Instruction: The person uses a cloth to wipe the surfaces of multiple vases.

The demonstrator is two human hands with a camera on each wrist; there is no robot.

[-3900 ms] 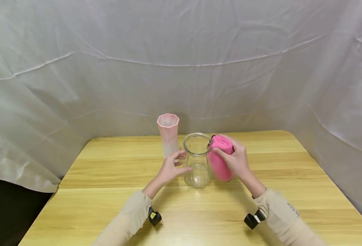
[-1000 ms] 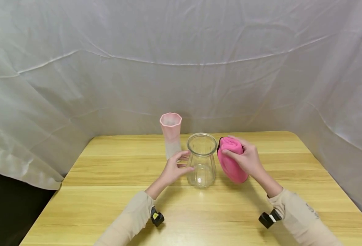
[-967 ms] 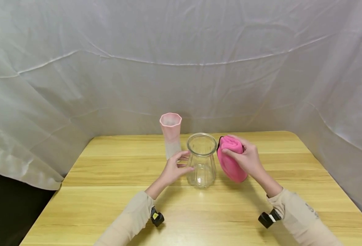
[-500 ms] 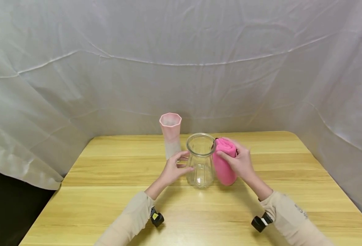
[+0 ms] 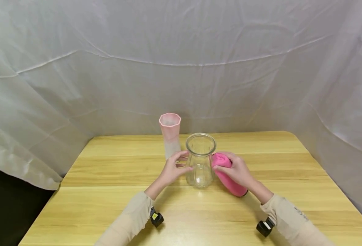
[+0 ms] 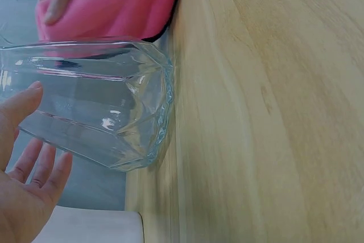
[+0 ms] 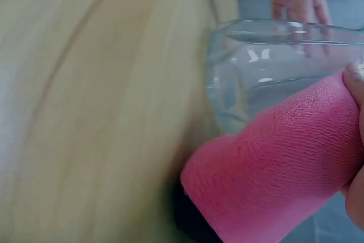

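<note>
Tabletop of pale yellow wood (image 5: pixel 107 205) bore the clear ribbed glass vase (image 5: pixel 200 160) upright at its middle, a pink faceted vase (image 5: pixel 170 134) just behind. My left hand (image 5: pixel 172 169) touched the glass with relaxed fingers, while my right hand (image 5: pixel 237 170) gripped the rolled pink cloth (image 5: pixel 227 176) against its right side.

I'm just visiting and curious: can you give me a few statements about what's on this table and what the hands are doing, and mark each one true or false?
1. The clear glass vase stands upright on the wooden table. True.
2. The right hand holds a blue sponge. False: it grips a folded pink cloth pressed against the vase's side.
3. The left hand rests its fingers on the glass vase's other side. True.
4. The pink vase lies tipped over at the table's front edge. False: it stands upright behind the glass vase, toward the back.
5. The glass vase is full of flowers. False: nothing shows inside it.
</note>
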